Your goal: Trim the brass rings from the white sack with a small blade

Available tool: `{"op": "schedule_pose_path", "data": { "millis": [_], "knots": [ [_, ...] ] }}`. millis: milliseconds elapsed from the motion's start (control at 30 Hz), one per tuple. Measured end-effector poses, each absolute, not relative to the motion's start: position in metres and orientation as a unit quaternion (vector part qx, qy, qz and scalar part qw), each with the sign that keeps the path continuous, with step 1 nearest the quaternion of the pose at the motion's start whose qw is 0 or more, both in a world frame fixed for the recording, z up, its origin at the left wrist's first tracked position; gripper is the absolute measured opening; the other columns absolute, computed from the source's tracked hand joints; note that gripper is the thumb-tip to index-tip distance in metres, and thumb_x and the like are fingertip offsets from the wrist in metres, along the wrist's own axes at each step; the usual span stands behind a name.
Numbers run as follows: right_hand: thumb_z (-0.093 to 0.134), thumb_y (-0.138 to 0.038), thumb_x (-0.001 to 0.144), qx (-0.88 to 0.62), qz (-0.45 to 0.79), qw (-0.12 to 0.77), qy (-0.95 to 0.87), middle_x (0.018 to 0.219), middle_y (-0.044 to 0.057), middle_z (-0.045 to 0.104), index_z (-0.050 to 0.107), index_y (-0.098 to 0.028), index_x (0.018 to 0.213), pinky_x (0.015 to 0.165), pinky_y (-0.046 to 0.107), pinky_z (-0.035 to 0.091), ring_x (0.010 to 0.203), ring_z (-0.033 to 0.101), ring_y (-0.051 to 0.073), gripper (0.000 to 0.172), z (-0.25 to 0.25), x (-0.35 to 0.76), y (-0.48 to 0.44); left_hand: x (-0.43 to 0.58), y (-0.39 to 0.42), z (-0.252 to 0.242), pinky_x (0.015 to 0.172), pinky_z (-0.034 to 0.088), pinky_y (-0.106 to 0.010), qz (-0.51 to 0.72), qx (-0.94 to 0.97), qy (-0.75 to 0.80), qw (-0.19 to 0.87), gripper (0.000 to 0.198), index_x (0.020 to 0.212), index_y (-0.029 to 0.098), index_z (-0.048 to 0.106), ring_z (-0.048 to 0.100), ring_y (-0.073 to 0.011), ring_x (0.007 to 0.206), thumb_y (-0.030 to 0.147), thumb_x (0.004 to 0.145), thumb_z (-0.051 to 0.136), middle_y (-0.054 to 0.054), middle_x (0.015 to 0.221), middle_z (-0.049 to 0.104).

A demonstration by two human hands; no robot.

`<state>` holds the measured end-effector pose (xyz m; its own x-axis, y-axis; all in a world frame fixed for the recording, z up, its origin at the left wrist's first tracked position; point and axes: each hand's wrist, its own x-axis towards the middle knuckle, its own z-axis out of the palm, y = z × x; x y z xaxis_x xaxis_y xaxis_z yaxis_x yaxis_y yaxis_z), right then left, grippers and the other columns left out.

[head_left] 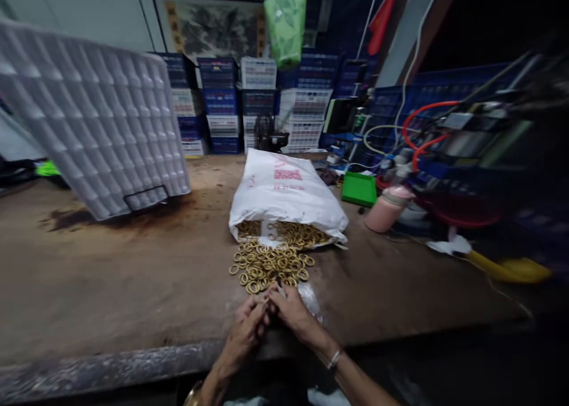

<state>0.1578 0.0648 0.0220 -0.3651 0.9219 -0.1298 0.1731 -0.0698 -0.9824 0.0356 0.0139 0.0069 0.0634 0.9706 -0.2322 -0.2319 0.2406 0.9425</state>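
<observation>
My left hand (249,324) and my right hand (290,308) meet near the table's front edge, fingertips almost touching. Fingers of the left hand pinch a small gold-coloured piece that looks like a metal ring, mostly covered by the fingers. The right hand's fingers are closed too; what they hold is hidden. Just beyond the fingertips lies a loose pile of gold-coloured metal rings (271,264). Behind it, a white woven sack (284,195) rests on its side, its mouth towards me, with more rings inside.
On the wooden table (133,281), a pale moulded tray (106,115) stands tilted at left. To the right are a green tray (359,189), a pink bottle (386,209) and a yellow-handled object (511,268). Stacked crates (222,101) and a small fan (269,134) stand at the back.
</observation>
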Motion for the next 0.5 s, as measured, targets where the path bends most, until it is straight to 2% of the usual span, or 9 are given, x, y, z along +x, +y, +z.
{"op": "schedule_pose_path", "data": {
  "millis": [133,233,333,500],
  "knots": [
    [0.039,-0.026,0.079,-0.499,0.468,0.312,-0.659,0.058,-0.004,0.048,0.051,-0.018,0.073,0.055,0.02,0.035,0.055,0.044,0.01,0.016,0.035,0.166,0.058,0.036,0.005,0.013,0.035,0.013,-0.018,0.497,0.349,0.477,0.635,0.034,0.071,0.019,0.047,0.022,-0.0035,0.035,0.052,0.071,0.053,0.009,0.05,0.042],
    [0.04,-0.017,0.076,-0.487,0.375,0.275,-0.739,0.065,-0.002,0.054,0.054,-0.019,0.078,0.059,0.021,0.035,0.061,0.048,0.011,0.014,0.038,0.17,0.051,0.036,0.003,0.015,0.037,0.016,-0.018,0.521,0.338,0.478,0.621,0.031,0.074,0.019,0.047,0.026,-0.0033,0.038,0.049,0.072,0.054,0.007,0.056,0.047],
    [0.039,-0.007,0.067,-0.451,0.325,0.224,-0.801,0.074,-0.001,0.059,0.054,-0.021,0.084,0.061,0.02,0.034,0.067,0.052,0.012,0.027,0.037,0.171,0.042,0.036,0.002,0.014,0.04,0.02,-0.017,0.535,0.345,0.458,0.62,0.027,0.075,0.018,0.048,0.028,-0.0038,0.042,0.045,0.074,0.054,0.007,0.057,0.046],
    [0.037,-0.003,0.059,-0.451,0.244,0.185,-0.838,0.08,0.001,0.061,0.052,-0.021,0.091,0.064,0.021,0.033,0.074,0.054,0.014,0.04,0.037,0.169,0.031,0.036,0.0,0.007,0.042,0.021,-0.018,0.554,0.343,0.431,0.624,0.024,0.073,0.02,0.047,0.026,-0.0051,0.043,0.042,0.073,0.057,0.01,0.051,0.034]
  ]
}}
